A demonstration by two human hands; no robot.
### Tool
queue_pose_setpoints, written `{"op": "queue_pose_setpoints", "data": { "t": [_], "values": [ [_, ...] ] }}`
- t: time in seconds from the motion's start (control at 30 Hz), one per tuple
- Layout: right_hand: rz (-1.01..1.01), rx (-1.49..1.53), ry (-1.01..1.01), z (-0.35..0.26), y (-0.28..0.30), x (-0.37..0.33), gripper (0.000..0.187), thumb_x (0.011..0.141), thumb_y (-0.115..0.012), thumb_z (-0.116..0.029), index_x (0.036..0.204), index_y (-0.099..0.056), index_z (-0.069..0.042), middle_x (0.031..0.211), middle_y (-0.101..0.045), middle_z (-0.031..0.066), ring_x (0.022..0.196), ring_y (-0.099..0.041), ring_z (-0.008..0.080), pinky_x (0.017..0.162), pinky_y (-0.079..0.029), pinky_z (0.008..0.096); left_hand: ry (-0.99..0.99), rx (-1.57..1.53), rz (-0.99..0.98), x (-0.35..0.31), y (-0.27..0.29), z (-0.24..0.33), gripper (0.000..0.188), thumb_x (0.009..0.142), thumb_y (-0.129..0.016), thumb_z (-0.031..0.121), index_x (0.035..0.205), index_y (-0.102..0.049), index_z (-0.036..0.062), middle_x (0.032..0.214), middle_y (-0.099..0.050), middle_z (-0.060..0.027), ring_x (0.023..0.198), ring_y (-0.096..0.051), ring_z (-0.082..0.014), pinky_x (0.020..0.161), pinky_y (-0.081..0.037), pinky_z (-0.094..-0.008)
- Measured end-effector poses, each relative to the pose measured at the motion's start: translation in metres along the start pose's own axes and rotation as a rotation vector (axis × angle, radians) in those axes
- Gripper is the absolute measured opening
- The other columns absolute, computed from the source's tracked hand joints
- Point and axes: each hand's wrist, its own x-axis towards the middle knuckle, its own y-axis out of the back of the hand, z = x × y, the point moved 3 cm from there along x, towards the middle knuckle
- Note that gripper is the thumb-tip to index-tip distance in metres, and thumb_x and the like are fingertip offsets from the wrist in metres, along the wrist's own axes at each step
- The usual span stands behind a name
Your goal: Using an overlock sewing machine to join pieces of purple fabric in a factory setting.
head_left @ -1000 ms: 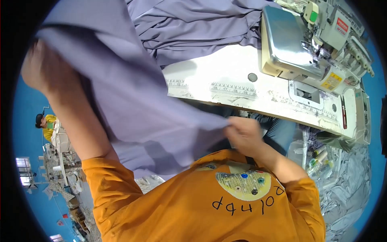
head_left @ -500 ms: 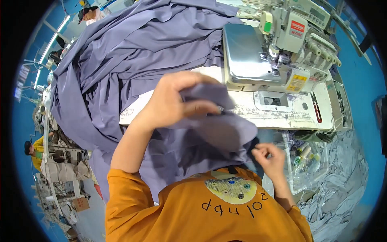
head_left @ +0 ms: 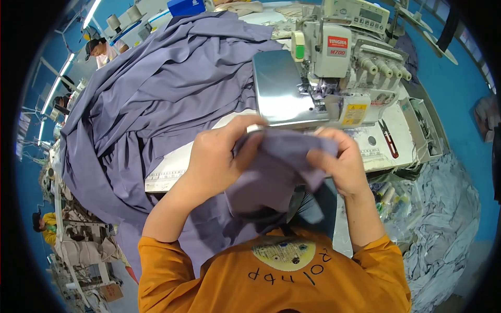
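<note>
Between my two hands a piece of purple-grey fabric (head_left: pixel 284 156) is held up in front of the sewing table's edge. My left hand (head_left: pixel 216 156) pinches its left end, thumb toward the cloth. At the right end, my right hand (head_left: pixel 342 159) grips the same piece between thumb and fingers. Its lower part hangs over my lap and is smeared by motion. Just behind my hands stands an overlock sewing machine (head_left: pixel 331 57) with a shiny metal cover plate (head_left: pixel 284 86). A large heap of the same purple-grey cloth (head_left: pixel 172 78) covers the table's left side and drapes off it.
Red-handled thread snips (head_left: pixel 388 138) lie on the tabletop right of the machine. Below right are a clear plastic bin (head_left: pixel 399 208) with thread spools and a pile of light grey cloth (head_left: pixel 443 208). Two people (head_left: pixel 102 51) (head_left: pixel 47 227) are farther off at the left.
My right hand has come up from beside my lap and taken hold of the fabric's right end. The cloth is now stretched between both hands. The view has shifted slightly.
</note>
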Motion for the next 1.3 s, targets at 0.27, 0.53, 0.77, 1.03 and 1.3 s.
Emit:
{"op": "queue_pose_setpoints", "data": {
  "t": [0.27, 0.53, 0.77, 1.03, 1.3],
  "values": [
    [0.595, -0.536, 0.425, 0.003, 0.049, 0.004, 0.031, 0.087, -0.069, -0.006, 0.115, -0.058, 0.0, 0.098, -0.064, 0.0025, 0.069, -0.053, 0.0035, 0.065, -0.045, 0.0183, -0.348, 0.476, -0.05, 0.025, -0.033, -0.029, 0.05, 0.074, -0.065, 0.005, 0.12, -0.067, 0.023, 0.063, -0.045, -0.0035, 0.052, -0.052, -0.0217, 0.048, -0.043, -0.034],
    [0.312, -0.215, -0.091, 0.016, 0.019, -0.014, 0.048, 0.088, -0.069, -0.008, 0.129, -0.048, 0.004, 0.119, -0.062, 0.0118, 0.058, -0.052, 0.0023, 0.05, -0.043, 0.0182, -0.314, 0.503, -0.088, 0.04, -0.035, -0.02, 0.048, 0.073, -0.065, 0.005, 0.118, -0.069, 0.0213, 0.063, -0.047, -0.0031, 0.053, -0.053, -0.0212, 0.048, -0.043, -0.0346],
    [0.169, -0.206, -0.327, 0.004, 0.014, -0.002, 0.038, 0.091, -0.066, -0.02, 0.119, -0.055, 0.003, 0.095, -0.069, 0.0077, 0.049, -0.057, 0.0066, 0.044, -0.041, 0.0192, -0.27, 0.526, -0.113, 0.044, -0.036, -0.017, 0.046, 0.076, -0.064, 0.004, 0.118, -0.069, 0.0206, 0.062, -0.047, -0.0034, 0.053, -0.053, -0.0219, 0.048, -0.043, -0.0355],
    [0.138, -0.217, -0.373, 0.017, 0.025, 0.01, 0.029, 0.093, -0.065, -0.028, 0.092, -0.063, 0.002, 0.071, -0.064, 0.005, 0.053, -0.063, 0.0114, 0.043, -0.043, 0.0212, -0.261, 0.513, -0.126, 0.045, -0.036, -0.012, 0.045, 0.077, -0.063, 0.004, 0.118, -0.068, 0.0205, 0.063, -0.05, -0.0041, 0.054, -0.054, -0.0233, 0.049, -0.043, -0.0366],
    [0.1, -0.034, -0.284, 0.027, 0.029, 0.016, 0.033, 0.095, -0.063, -0.029, 0.087, -0.062, 0.003, 0.069, -0.063, 0.007, 0.06, -0.068, 0.0164, 0.051, -0.053, 0.0245, -0.214, 0.442, -0.177, 0.069, -0.029, -0.027, 0.041, 0.08, -0.061, 0.005, 0.119, -0.066, 0.0192, 0.076, -0.062, -0.0091, 0.067, -0.061, -0.0297, 0.059, -0.049, -0.0391]
  ]
}}
